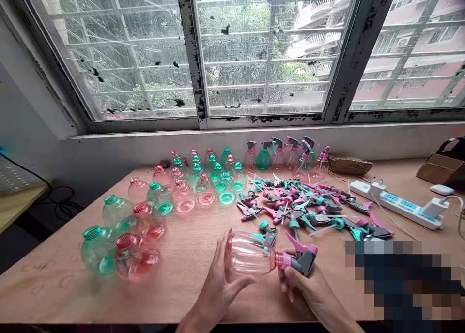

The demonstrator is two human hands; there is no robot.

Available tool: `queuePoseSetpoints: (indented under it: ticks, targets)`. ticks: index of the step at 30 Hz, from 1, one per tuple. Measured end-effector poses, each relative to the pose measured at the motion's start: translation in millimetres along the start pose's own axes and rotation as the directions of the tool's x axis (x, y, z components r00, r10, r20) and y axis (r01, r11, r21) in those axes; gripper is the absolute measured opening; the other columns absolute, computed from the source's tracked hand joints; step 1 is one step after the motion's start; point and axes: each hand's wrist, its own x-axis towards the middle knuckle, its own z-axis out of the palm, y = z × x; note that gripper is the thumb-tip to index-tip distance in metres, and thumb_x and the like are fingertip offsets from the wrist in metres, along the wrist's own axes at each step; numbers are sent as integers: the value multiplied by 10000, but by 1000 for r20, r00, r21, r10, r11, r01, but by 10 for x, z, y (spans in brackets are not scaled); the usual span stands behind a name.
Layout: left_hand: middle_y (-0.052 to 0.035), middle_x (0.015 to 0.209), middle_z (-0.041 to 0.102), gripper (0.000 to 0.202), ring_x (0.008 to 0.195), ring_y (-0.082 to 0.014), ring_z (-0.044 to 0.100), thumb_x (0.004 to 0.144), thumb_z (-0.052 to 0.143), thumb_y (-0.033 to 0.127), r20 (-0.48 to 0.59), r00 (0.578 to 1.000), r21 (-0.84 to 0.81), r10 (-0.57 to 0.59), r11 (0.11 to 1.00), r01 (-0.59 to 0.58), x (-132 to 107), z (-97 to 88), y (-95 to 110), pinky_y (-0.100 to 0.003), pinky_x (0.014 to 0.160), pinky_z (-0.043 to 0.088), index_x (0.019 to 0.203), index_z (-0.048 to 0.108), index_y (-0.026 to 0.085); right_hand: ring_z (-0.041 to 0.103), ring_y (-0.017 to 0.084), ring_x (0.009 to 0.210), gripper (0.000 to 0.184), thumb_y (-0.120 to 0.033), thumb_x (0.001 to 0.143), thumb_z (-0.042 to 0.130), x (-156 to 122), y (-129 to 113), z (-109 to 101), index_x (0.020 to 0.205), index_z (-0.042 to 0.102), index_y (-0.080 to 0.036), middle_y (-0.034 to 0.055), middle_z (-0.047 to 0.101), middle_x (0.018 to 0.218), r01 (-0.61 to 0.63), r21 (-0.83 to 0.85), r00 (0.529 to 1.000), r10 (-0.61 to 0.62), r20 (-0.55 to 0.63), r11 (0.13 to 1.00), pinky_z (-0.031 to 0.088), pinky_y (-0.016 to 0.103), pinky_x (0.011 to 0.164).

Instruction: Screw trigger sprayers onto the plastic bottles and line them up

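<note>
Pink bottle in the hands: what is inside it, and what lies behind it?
The pink bottle, held by the left hand and right hand, looks empty; any dip tube can't be made out. Behind it lies a pile of loose spray heads. The table under it is partly hidden.

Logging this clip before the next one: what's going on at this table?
A person holds a pink bottle on its side over the table. The left hand cups its body; the right hand grips the spray head at its neck. Open bottles stand to the left, loose spray heads lie in a pile to the right, and a few capped bottles line the wall.
</note>
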Motion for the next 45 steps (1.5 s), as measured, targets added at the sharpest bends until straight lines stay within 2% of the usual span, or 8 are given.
queuePoseSetpoints:
  ticks: [9, 13, 17, 24, 29, 36, 41, 45]
  targets:
    - [25, 1697, 175, 908, 1551, -278, 227, 907, 701, 410, 101, 994, 58, 30, 998, -37, -32, -23, 15, -513, 1272, 219, 1535, 61, 552, 651, 154, 475, 357, -413, 808, 817, -31, -58, 42, 974, 592, -191, 27, 763, 652, 13, -84, 1000, -13, -4, 996, 515, 245, 435]
    - [-68, 1722, 78, 1157, 1566, -304, 162, 827, 720, 575, 125, 992, -173, -30, 984, 51, -61, -23, 35, -492, 1287, 154, 1573, -144, 391, 620, 145, 464, 358, -422, 793, 828, -37, -58, 42, 945, 612, -181, 6, 726, 563, 46, -123, 999, -47, -4, 991, 509, 250, 463]
    - [-150, 1706, 120, 1073, 1562, -333, 161, 859, 679, 585, 150, 984, -237, -93, 963, 127, -58, -35, 74, -490, 1288, 134, 1610, 0, 231, 616, 145, 469, 338, -425, 810, 811, -27, -32, 16, 951, 626, -180, -4, 713, 543, 94, -177, 995, -97, -8, 980, 487, 250, 487]
    - [-58, 1698, 143, 1030, 1543, -349, 212, 807, 814, 386, 183, 983, -87, 12, 996, 4, -35, -29, 2, -537, 1265, 205, 1576, 130, 404, 611, 112, 452, 262, -417, 866, 756, 23, -21, -46, 870, 607, -202, -11, 733, 651, 131, -121, 991, -135, -23, 984, 460, 221, 471]
    - [-63, 1701, 158, 839, 1568, -308, 155, 968, 608, 358, 153, 987, -40, 49, 998, -44, -16, -37, -39, -543, 1267, 170, 1581, 41, 442, 609, 128, 437, 330, -434, 798, 816, -39, -52, 28, 906, 620, -191, -11, 713, 597, 114, -113, 992, -119, -33, 987, 473, 229, 454]
    - [-110, 1706, 153, 1171, 1568, -330, 137, 826, 729, 564, 184, 983, -162, -32, 985, 62, -57, -52, 61, -523, 1282, 98, 1584, -139, 353, 628, 150, 419, 335, -456, 793, 812, -70, -139, 125, 873, 612, -199, 13, 738, 606, 123, -106, 991, -127, -30, 987, 477, 252, 452]
    - [-63, 1682, 242, 923, 1516, -340, 291, 858, 718, 525, 204, 979, -171, -25, 983, 61, -41, -64, 50, -505, 1258, 219, 1582, 161, 394, 637, 157, 434, 304, -444, 825, 787, -41, -117, 57, 844, 615, -194, 33, 755, 647, 121, -114, 993, -122, -1, 986, 480, 272, 465]
    - [-19, 1689, 217, 849, 1414, -298, 458, 947, 638, 431, 226, 974, -102, 26, 995, -3, -42, -60, -16, -494, 1189, 366, 1559, 55, 508, 637, 142, 440, 281, -421, 849, 772, -12, -94, 5, 855, 595, -203, 21, 757, 656, 114, -66, 993, -113, 18, 991, 473, 254, 468]
